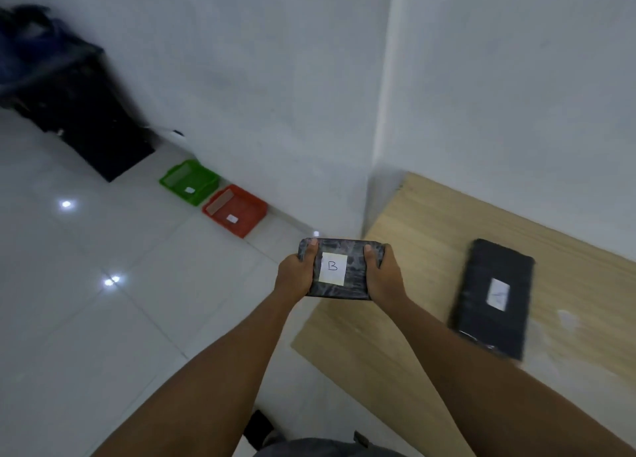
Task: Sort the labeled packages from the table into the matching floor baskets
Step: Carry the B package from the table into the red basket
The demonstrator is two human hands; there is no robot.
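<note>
Dark plastic-wrapped package (340, 269) with a white label (332, 267) marked "B" sits in mid-air, gripped at both short ends, held above the floor right at the near-left corner of the desk (430, 236). Left hand (295, 273) clamps the left end, thumb lying over the top face, fingers under and out of sight. Right hand (386, 275) clamps the right end the same way, thumb on top beside the label. Both forearms stretch forward from the bottom of the view. Label faces up, letter readable. Second dark package (492, 298) lies flat on the light wood desk to the right, well apart from the held one, long axis running roughly away from the person, white label (499, 294) on top; its letter is blurred, can't tell which. Desk butts against the white wall (516, 95). On the white tiled floor (86, 301) to the left, red basket (235, 210) sits against the wall base, small white tag inside or on it, letter too small to read. Green basket (189, 181) sits just beside it, farther along the wall, also with a small white tag, unreadable. Both baskets look tilted in the wide-angle view. Black bin-like object (82, 112) stands farther back at upper left with dark blue cloth (31, 43) on top. Bright light spots reflect off the tiles.
</note>
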